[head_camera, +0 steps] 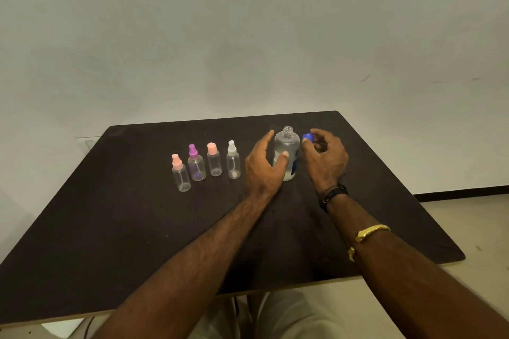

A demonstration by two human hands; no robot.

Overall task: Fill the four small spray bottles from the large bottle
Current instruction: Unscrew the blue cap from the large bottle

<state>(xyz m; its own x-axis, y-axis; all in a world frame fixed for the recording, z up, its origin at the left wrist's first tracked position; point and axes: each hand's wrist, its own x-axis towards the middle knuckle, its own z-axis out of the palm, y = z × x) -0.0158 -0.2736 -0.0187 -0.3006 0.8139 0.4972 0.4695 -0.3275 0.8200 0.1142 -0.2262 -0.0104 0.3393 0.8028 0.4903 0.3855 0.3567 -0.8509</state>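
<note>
The large clear bottle (287, 146) stands upright on the dark table (137, 228), its neck uncapped. My left hand (264, 168) is around its left side, thumb on the front of the bottle and fingers spread. My right hand (325, 157) is just right of the bottle and pinches the blue cap (308, 137) in its fingertips. Four small spray bottles stand in a row to the left, all capped: a pink-topped one (180, 173), a purple-topped one (196, 164), a second pink-topped one (213, 159) and a white-topped one (233, 161).
A pale wall rises behind the table's far edge. The table's right corner (457, 256) overhangs a light floor. My forearms cross the near half of the tabletop; bands and a gold bracelet (371, 231) sit on the right one.
</note>
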